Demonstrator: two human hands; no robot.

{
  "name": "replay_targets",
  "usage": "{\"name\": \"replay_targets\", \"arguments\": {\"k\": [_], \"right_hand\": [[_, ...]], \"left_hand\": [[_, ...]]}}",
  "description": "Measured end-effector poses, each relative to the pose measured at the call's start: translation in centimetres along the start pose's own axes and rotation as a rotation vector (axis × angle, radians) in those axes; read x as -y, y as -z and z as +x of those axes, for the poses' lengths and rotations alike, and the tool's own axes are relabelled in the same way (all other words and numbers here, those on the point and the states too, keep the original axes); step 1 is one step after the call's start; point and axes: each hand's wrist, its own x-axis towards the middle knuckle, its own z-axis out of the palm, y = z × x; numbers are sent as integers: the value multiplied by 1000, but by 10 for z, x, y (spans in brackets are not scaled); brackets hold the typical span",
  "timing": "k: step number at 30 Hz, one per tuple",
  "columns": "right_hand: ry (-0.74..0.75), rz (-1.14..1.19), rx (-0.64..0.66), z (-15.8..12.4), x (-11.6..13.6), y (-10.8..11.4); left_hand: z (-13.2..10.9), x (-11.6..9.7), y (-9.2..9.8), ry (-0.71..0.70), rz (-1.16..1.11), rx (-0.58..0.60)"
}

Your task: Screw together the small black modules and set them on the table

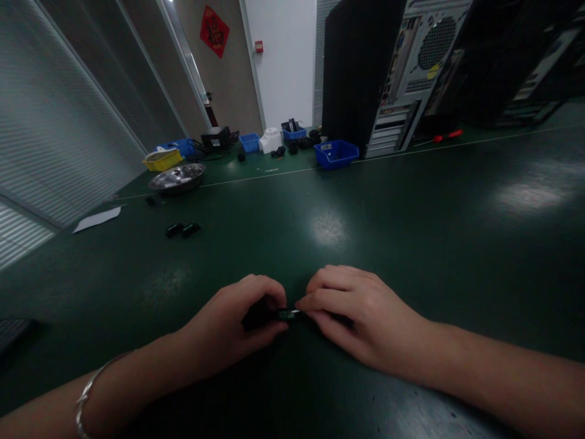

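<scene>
Low in the middle of the view, my left hand (pixel 244 311) grips a small dark piece (pixel 287 314) between thumb and fingertips. Its face has a greenish tint and a bright silvery bit shows at its right end; its exact kind is too dim to tell. My right hand (pixel 361 311) is closed in a pinch at that same end, and whatever its fingertips hold is hidden. Two small black blocks (pixel 183 230) lie together on the green tabletop (pixel 256 244), farther off to the left.
A round metal dish (pixel 177 178) sits at the back left beside a yellow bin (pixel 163 160). Blue bins (pixel 337 154) and small black parts line the back. A large computer case (pixel 361 79) stands behind. White paper (pixel 97 219) lies left; a dark keyboard-like object (pixel 16 332) is at the left edge.
</scene>
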Motion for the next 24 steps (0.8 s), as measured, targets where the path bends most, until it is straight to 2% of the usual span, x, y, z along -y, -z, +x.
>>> {"name": "replay_targets", "arguments": {"k": [6, 13, 15, 18, 20, 24], "right_hand": [[-31, 11, -38, 1, -2, 0], [-63, 97, -117, 1, -3, 1], [-72, 128, -146, 1, -2, 2], [-93, 165, -160, 1, -3, 3], [-98, 178, -166, 1, -3, 3], [-108, 187, -180, 0, -4, 2]], "left_hand": [[1, -2, 1, -37, 28, -4], [1, -4, 8, -173, 43, -3], [1, -6, 9, -165, 32, -40], [-1, -9, 9, -79, 65, -78], [-1, -11, 8, -61, 95, -51], [-1, -14, 7, -120, 123, 48]]}}
